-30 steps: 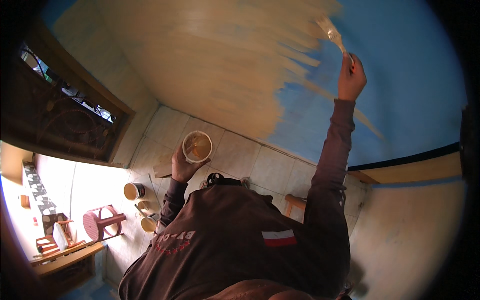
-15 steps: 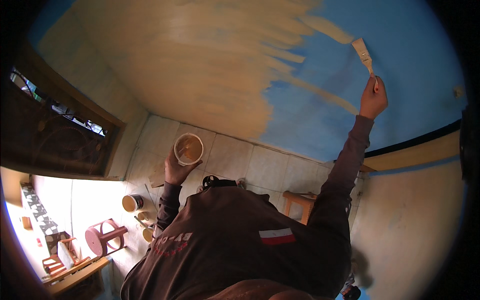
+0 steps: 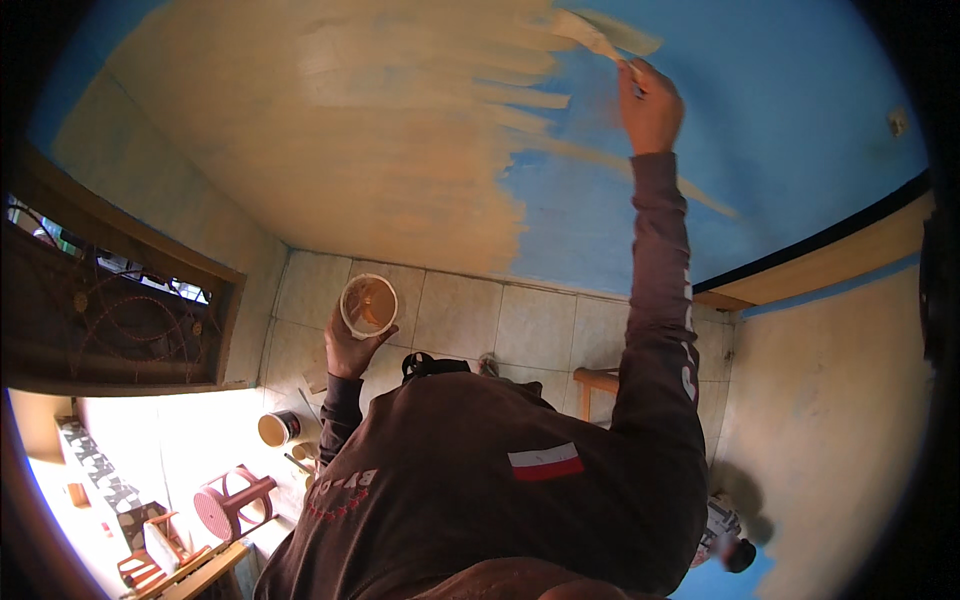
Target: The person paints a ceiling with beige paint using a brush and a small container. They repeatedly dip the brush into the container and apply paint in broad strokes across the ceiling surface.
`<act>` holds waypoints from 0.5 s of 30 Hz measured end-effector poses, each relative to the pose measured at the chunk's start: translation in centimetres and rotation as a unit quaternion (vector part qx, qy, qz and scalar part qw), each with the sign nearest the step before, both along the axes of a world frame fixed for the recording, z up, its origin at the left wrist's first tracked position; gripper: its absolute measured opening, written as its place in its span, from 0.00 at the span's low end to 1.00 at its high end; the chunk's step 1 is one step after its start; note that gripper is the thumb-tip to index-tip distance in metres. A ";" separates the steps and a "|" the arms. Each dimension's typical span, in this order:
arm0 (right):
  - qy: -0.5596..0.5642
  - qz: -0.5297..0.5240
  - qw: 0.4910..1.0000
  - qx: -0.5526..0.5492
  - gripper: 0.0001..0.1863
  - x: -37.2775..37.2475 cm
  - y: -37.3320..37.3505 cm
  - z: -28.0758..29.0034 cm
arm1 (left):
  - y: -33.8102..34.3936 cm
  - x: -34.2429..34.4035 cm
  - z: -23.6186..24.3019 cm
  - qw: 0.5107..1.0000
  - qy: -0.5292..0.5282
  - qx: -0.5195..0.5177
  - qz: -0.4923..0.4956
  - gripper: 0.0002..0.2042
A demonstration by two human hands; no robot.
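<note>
Near the top of the head view, grasps a paintbrush (image 3: 598,42) by the handle in the closed fingers of the right hand (image 3: 655,108), with the arm (image 3: 658,220) stretched up to a wall (image 3: 400,150). Points the bristles (image 3: 570,23) leftward, where tan coating meets blue; cannot tell for certain whether pressed against the surface. Lower and to the left, grasps a white-rimmed tub (image 3: 352,302) in the left hand (image 3: 350,352), with fingers cupped around its lower side and tan paint (image 3: 373,308) visible inside. Holds it above the tiled floor (image 3: 460,310), well apart from the brush. Farther left, shows a bucket (image 3: 289,427) and, below that, a maroon stool (image 3: 212,512). Beside the right sleeve, partly shows a wooden stool (image 3: 598,379).
</note>
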State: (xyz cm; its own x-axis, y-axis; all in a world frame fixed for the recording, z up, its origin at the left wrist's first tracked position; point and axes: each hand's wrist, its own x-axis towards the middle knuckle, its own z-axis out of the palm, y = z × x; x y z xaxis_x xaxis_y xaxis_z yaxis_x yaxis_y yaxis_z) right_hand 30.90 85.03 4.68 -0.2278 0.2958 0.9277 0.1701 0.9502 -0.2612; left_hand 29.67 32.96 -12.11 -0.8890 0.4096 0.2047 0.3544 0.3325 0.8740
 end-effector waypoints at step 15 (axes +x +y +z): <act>0.072 0.059 0.994 -0.052 0.12 2.4 -3.5 3.6 | -0.7 -0.1 0.5 1.000 -0.010 0.007 -0.014 0.43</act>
